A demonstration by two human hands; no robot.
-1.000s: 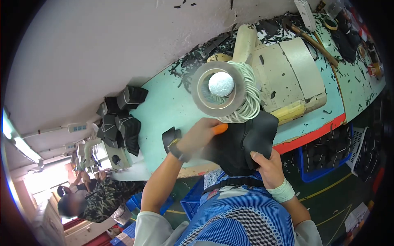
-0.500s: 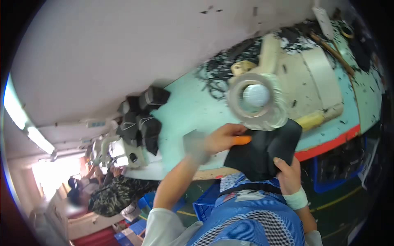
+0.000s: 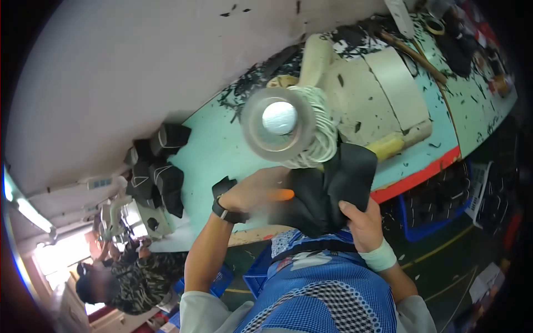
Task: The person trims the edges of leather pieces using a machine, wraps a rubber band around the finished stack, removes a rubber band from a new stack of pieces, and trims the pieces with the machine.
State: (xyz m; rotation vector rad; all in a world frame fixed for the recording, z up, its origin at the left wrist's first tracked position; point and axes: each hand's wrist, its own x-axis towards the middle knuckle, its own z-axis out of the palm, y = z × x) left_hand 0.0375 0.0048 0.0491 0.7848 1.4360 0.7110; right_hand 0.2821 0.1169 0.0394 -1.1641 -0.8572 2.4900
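My right hand (image 3: 362,222), with a white band at the wrist, grips the lower right edge of a black, bent, flexible piece (image 3: 350,172), thumb on top. The piece hangs in front of my apron at the table's edge. At its left side is my left hand (image 3: 252,191), wearing a black watch (image 3: 225,213). Motion smears its fingers. An orange item (image 3: 280,195) shows at the fingertips; whether it is a tool or a finger cover I cannot tell. Just above the piece stand a clear ring-shaped disc (image 3: 252,125) and a coil of white cord (image 3: 321,130).
A cream machine (image 3: 355,89) lies behind the cord, with black scraps (image 3: 250,91) around it. Several black boxy pieces (image 3: 166,177) sit at the table's left end. Blue crates (image 3: 413,230) stand below the red edge (image 3: 419,176). A person in camouflage (image 3: 141,286) works at far left.
The view has shifted, so the table appears further left. My left hand has drawn leftward from the black piece, taking the orange item along. My right hand keeps its grip.
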